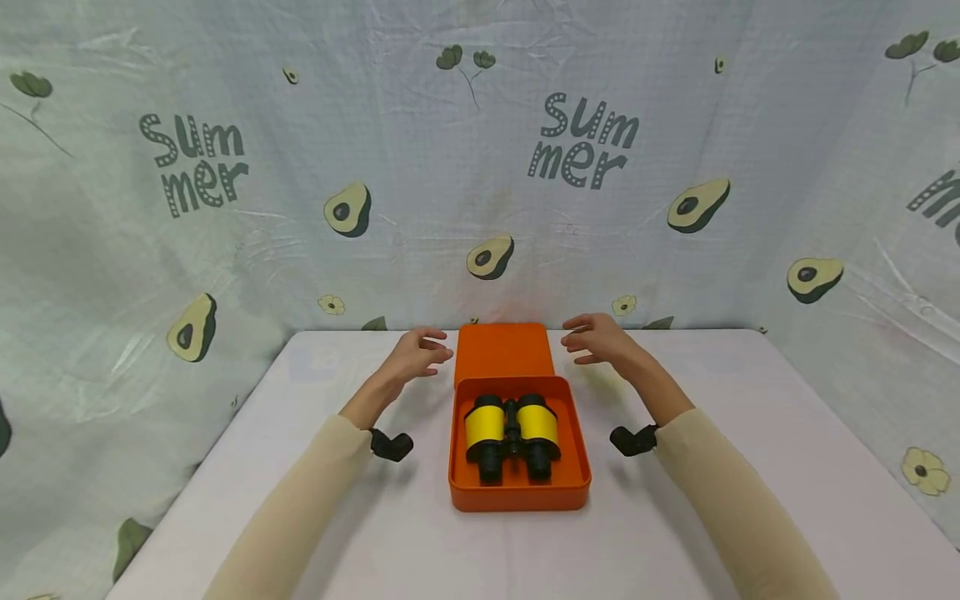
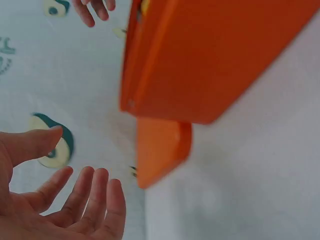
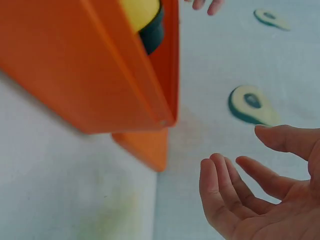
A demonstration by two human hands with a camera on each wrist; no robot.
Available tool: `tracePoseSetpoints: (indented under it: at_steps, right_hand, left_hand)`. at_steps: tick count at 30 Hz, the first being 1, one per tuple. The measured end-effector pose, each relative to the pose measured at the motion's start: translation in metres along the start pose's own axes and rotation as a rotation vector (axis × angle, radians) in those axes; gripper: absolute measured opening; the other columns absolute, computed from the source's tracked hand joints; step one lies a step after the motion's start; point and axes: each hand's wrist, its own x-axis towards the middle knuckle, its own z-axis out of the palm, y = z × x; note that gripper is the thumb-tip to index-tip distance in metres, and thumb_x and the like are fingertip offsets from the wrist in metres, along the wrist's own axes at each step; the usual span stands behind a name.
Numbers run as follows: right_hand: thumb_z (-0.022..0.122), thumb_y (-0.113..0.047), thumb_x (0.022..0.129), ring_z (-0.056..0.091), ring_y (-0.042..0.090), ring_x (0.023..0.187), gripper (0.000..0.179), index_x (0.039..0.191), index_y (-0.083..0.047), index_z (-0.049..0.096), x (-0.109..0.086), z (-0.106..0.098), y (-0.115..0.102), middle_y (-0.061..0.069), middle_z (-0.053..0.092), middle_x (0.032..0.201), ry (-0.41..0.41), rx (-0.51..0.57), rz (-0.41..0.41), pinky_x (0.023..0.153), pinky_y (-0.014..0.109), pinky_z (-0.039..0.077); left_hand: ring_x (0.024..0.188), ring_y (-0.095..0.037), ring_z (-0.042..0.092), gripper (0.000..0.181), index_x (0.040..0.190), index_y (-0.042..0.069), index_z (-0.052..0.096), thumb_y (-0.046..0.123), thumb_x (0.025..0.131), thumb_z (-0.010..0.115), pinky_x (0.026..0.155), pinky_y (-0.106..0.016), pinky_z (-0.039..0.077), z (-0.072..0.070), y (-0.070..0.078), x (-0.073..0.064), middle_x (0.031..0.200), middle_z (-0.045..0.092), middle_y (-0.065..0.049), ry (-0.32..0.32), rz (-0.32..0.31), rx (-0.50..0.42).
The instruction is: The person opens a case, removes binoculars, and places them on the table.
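An orange box point(image 1: 520, 499) stands on the table with its hinged lid point(image 1: 504, 350) laid back behind it. Inside lie black binoculars with yellow barrels point(image 1: 484, 425), eyepieces toward the near side. My left hand point(image 1: 414, 356) hovers left of the lid, fingers loosely bent, holding nothing. To the lid's right my right hand point(image 1: 600, 339) hovers likewise, apart from the box. In the left wrist view the thumb and spread fingers point(image 2: 116, 205) show beside the box's orange side point(image 2: 200, 60). The right wrist view shows relaxed fingers point(image 3: 210, 187) and part of a yellow barrel point(image 3: 139, 11).
A white table point(image 1: 360, 533) reaches back to a hanging sheet point(image 1: 420, 150) printed with avocados, flowers and "summer" lettering. A black wrist camera point(image 1: 392, 446) is strapped at the left wrist, and another black camera point(image 1: 633, 440) at the right.
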Motion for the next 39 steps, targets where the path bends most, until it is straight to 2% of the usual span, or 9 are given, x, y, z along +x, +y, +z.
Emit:
tracePoseSetpoints:
  at_steps: [4, 7, 12, 17, 22, 29, 35, 39]
  right_hand:
    - [0.057, -0.018, 0.105, 0.056, 0.043, 0.133, 0.050, 0.150, 0.001, 0.046, -0.024, 0.005, -0.014, 0.026, 0.054, 0.147, -0.011, -0.006, -0.060, 0.104, 0.045, 0.056]
    - [0.059, -0.019, 0.104, 0.061, 0.039, 0.125, 0.050, 0.149, 0.000, 0.048, -0.042, 0.009, -0.022, 0.026, 0.057, 0.141, -0.023, -0.024, -0.115, 0.100, 0.044, 0.058]
    - [0.062, -0.021, 0.102, 0.061, 0.039, 0.123, 0.053, 0.149, 0.001, 0.048, -0.068, 0.019, -0.029, 0.026, 0.057, 0.139, -0.047, -0.033, -0.176, 0.097, 0.044, 0.060]
    - [0.063, -0.020, 0.102, 0.061, 0.043, 0.126, 0.055, 0.151, -0.001, 0.046, -0.089, 0.031, -0.029, 0.026, 0.056, 0.142, -0.081, -0.029, -0.176, 0.097, 0.043, 0.060]
    - [0.063, -0.021, 0.102, 0.060, 0.042, 0.128, 0.057, 0.152, -0.001, 0.042, -0.097, 0.040, -0.027, 0.028, 0.053, 0.145, -0.113, -0.025, -0.164, 0.096, 0.041, 0.061]
    - [0.061, -0.024, 0.103, 0.052, 0.046, 0.136, 0.066, 0.157, -0.002, 0.029, -0.097, 0.053, -0.024, 0.030, 0.040, 0.157, -0.210, 0.061, -0.087, 0.103, 0.051, 0.056]
    - [0.064, -0.027, 0.101, 0.050, 0.043, 0.138, 0.076, 0.161, -0.003, 0.023, -0.094, 0.062, -0.017, 0.027, 0.032, 0.163, -0.196, 0.057, -0.029, 0.109, 0.056, 0.051]
    - [0.064, -0.030, 0.100, 0.045, 0.044, 0.141, 0.082, 0.163, -0.004, 0.018, -0.093, 0.069, -0.013, 0.026, 0.028, 0.165, -0.179, 0.058, 0.003, 0.112, 0.061, 0.046]
  left_hand:
    - [0.130, -0.037, 0.059, 0.055, 0.148, 0.007, 0.047, 0.024, 0.100, 0.068, 0.110, -0.049, 0.052, 0.000, 0.012, -0.021, 0.144, 0.055, -0.019, -0.016, 0.079, -0.012]
    - [0.128, -0.036, 0.060, 0.057, 0.150, 0.009, 0.046, 0.025, 0.099, 0.068, 0.108, -0.049, 0.053, 0.004, 0.021, -0.040, 0.145, 0.056, -0.019, -0.017, 0.110, -0.024]
    - [0.127, -0.036, 0.061, 0.063, 0.153, 0.010, 0.040, 0.024, 0.098, 0.069, 0.106, -0.049, 0.055, 0.016, 0.031, -0.068, 0.145, 0.056, -0.021, -0.009, 0.089, -0.055]
    - [0.127, -0.037, 0.062, 0.066, 0.154, 0.011, 0.037, 0.023, 0.098, 0.070, 0.105, -0.047, 0.056, 0.026, 0.038, -0.086, 0.146, 0.055, -0.022, -0.034, 0.061, -0.108]
    - [0.128, -0.040, 0.062, 0.069, 0.157, 0.010, 0.034, 0.021, 0.098, 0.070, 0.105, -0.045, 0.056, 0.034, 0.042, -0.096, 0.149, 0.052, -0.021, -0.078, 0.040, -0.166]
    - [0.135, -0.039, 0.056, 0.074, 0.160, 0.013, 0.027, 0.026, 0.099, 0.069, 0.113, -0.053, 0.048, 0.044, 0.042, -0.102, 0.156, 0.047, -0.022, -0.126, -0.024, -0.184]
    - [0.145, -0.042, 0.043, 0.080, 0.162, 0.011, 0.023, 0.028, 0.099, 0.069, 0.120, -0.062, 0.036, 0.058, 0.038, -0.100, 0.164, 0.033, -0.024, -0.154, -0.064, -0.205]
    - [0.150, -0.044, 0.035, 0.081, 0.164, 0.010, 0.021, 0.022, 0.099, 0.067, 0.120, -0.066, 0.032, 0.064, 0.033, -0.101, 0.168, 0.026, -0.023, -0.156, -0.070, -0.209]
